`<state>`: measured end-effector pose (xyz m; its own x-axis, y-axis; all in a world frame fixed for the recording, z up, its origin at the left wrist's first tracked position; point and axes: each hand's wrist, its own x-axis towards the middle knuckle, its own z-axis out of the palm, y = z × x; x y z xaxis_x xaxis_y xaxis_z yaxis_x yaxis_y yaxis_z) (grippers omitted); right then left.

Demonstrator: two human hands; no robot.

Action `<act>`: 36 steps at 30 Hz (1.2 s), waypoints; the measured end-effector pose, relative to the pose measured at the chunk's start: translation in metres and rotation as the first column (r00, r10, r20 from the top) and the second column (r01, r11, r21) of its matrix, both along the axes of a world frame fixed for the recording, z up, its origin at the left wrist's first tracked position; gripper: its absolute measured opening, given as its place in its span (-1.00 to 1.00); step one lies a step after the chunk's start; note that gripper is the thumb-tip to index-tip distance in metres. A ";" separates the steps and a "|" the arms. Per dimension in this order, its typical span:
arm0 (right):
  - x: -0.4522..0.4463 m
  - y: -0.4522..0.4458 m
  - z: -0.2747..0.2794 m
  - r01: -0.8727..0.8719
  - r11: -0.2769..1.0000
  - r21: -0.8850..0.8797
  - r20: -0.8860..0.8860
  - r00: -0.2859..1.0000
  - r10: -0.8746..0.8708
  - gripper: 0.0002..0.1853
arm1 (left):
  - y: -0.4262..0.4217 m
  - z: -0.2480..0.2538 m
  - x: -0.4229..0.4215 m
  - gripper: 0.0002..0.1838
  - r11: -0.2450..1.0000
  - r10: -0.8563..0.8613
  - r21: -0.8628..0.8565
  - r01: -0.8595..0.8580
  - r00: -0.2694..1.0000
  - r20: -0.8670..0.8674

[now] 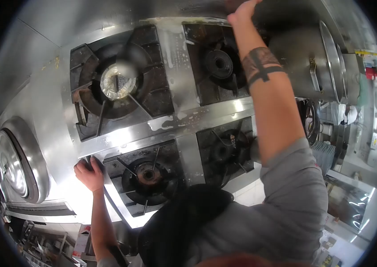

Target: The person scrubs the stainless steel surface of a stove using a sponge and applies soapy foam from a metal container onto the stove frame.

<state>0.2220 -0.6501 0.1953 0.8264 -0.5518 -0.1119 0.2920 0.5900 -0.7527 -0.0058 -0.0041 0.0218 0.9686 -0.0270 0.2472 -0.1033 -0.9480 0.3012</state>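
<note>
My left hand (89, 174) is at the left front corner of a steel gas stove (186, 147), its fingers bent over the edge beside a dark strip. At the far top, my right hand (243, 12) is stretched past the back burner, with its fingers closed and partly out of view. A dark reddish blur borders those fingers; I cannot make out what it is. White suds (167, 44) and wet streaks lie on the steel between the burners. The large back left burner (116, 82) has a foil-like centre. A smaller burner (147, 173) is nearest my left hand.
A big steel pot (297, 62) stands right of my right forearm. The back right burner (218, 64) and front right burner (225, 151) have black grates. Round steel lids (12, 162) are at the left. Stacked plates (326, 155) sit on the right.
</note>
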 end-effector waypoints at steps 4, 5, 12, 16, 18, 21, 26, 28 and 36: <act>0.016 0.077 0.013 0.214 0.962 -0.171 -0.325 0.909 -0.260 0.11 | 0.005 -0.008 -0.001 -0.65 0.999 -0.036 -0.001 0.036 0.998 0.050; 0.007 0.080 0.035 0.225 0.957 -0.183 -0.249 0.931 -0.266 0.12 | 0.005 -0.006 0.000 -0.65 0.999 -0.042 0.008 0.042 0.998 0.042; 0.042 0.042 -0.026 0.332 0.703 -0.629 -0.517 0.496 -0.698 0.19 | 0.005 -0.005 0.002 -0.64 1.000 -0.025 0.007 0.025 0.999 0.028; 0.012 0.018 -0.011 0.286 0.564 -0.775 -0.174 0.762 -0.624 0.08 | 0.004 -0.005 -0.004 -0.57 0.999 0.039 0.001 -0.039 0.995 -0.093; -0.023 -0.033 0.010 0.185 0.896 -0.403 -0.277 0.909 -0.312 0.05 | 0.006 -0.004 -0.003 -0.58 0.998 0.053 0.022 -0.051 0.995 -0.085; 0.007 0.023 -0.017 0.308 0.675 -0.670 -0.313 0.708 -0.634 0.12 | 0.004 -0.009 -0.001 -0.64 0.998 -0.017 0.058 0.018 1.000 -0.016; 0.027 0.019 -0.036 0.138 0.516 -0.846 -0.315 0.651 -0.691 0.22 | 0.008 -0.011 -0.003 -0.66 1.000 -0.025 -0.007 0.025 1.000 -0.004; -0.049 -0.020 0.009 0.106 0.795 -0.597 -0.239 0.922 -0.303 0.22 | 0.009 -0.011 -0.003 -0.67 1.000 -0.008 -0.030 0.007 0.999 -0.038; 0.020 0.143 -0.009 -0.228 0.517 -0.825 -0.471 0.782 -0.408 0.24 | 0.014 -0.013 0.001 -0.67 0.998 -0.046 -0.030 0.046 0.999 0.015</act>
